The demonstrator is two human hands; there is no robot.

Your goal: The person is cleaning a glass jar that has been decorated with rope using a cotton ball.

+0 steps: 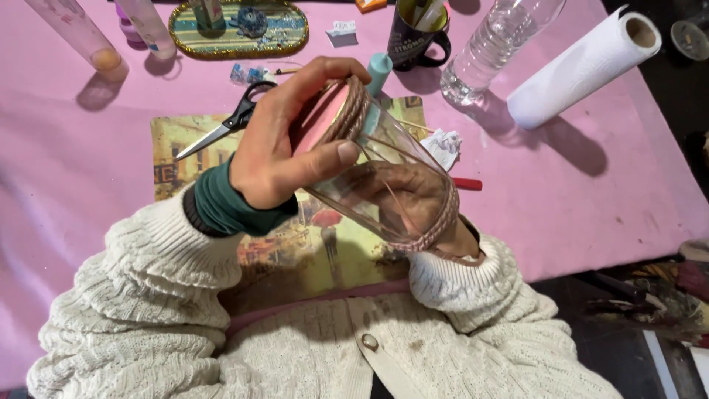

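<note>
Glass jar (384, 174) tilted between left hand (284, 140) outside, right hand (402, 196) inside.

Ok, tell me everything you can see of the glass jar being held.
The glass jar is clear, lying tilted on its side above the picture mat. Braided brownish cord rings both ends, and the upper end looks pink. The left hand grips that end from outside; the right hand is inside it, seen through the glass.
</note>
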